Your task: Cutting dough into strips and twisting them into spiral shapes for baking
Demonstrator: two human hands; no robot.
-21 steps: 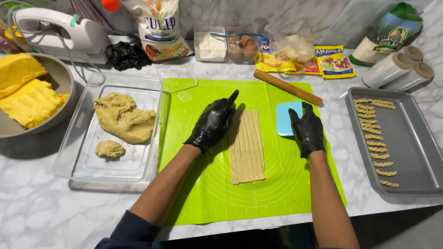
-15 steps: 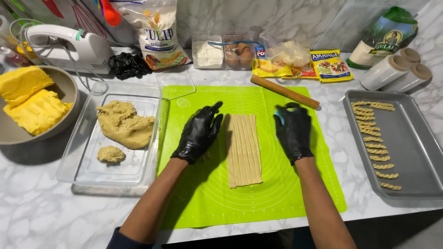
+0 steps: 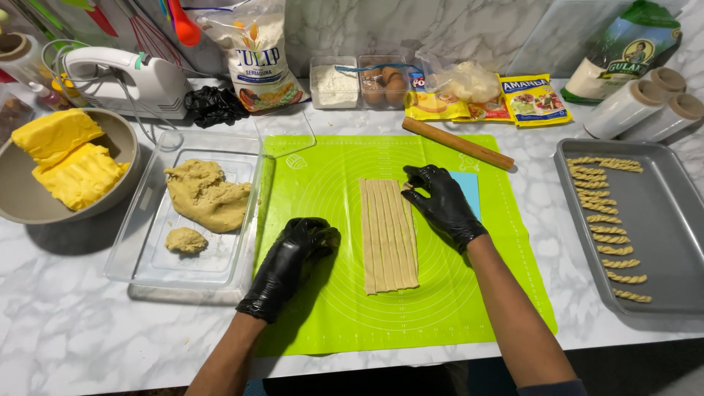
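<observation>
1. A clear tray (image 3: 139, 253) near the worktop's left edge holds two lumps of dough (image 3: 207, 194)
2. The left hand (image 3: 293, 260), in a black glove, rests curled and holding nothing on the green mat (image 3: 330, 323), left of the dough strips (image 3: 387, 235)
3. The strips lie side by side at the mat's middle
4. The right hand (image 3: 442, 202) pinches the top right corner of the strips, fingers narrow
5. A grey baking tray (image 3: 660, 220) at the worktop's right edge carries twisted sticks (image 3: 609, 238)

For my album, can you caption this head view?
Gloved right hand touches dough strips on a green mat; left hand rests beside them.
</observation>
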